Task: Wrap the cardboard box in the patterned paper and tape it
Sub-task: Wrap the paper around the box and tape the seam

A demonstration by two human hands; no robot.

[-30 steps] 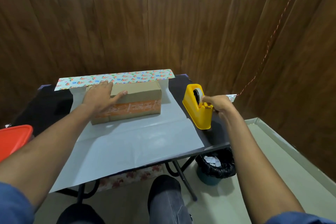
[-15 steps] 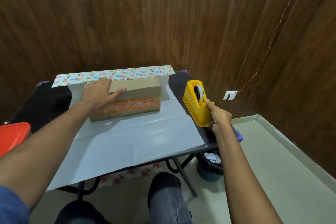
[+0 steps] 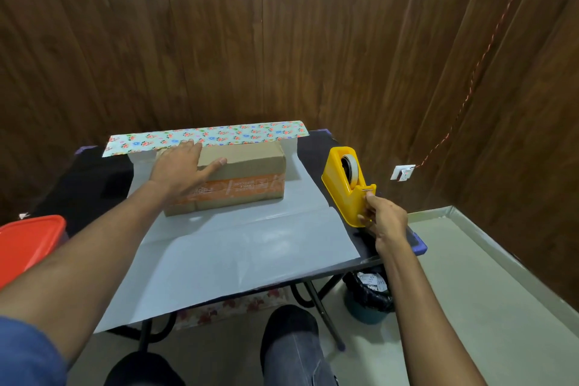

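A long cardboard box (image 3: 250,163) with orange print lies on the wrapping paper (image 3: 250,247), which is spread white side up. The paper's floral far edge (image 3: 219,136) is folded up behind the box. My left hand (image 3: 181,169) rests flat on the left part of the box's top, fingers straight. A yellow tape dispenser (image 3: 341,185) with a tape roll (image 3: 351,164) stands to the right of the paper. My right hand (image 3: 383,216) is at the dispenser's front end, thumb and curled fingers pinching the tape end just below the cutter; the tape itself is barely visible.
The black folding table (image 3: 94,182) stands against a wood-panelled wall. A red-lidded container (image 3: 25,244) sits at the left edge. A bin with a black liner (image 3: 366,298) is under the table's right side. A wall socket (image 3: 402,172) is behind the dispenser. My knees are below the front edge.
My right hand moved from the top of the dispenser near the roll down to its front end by the cutter. My left hand stayed on the box.
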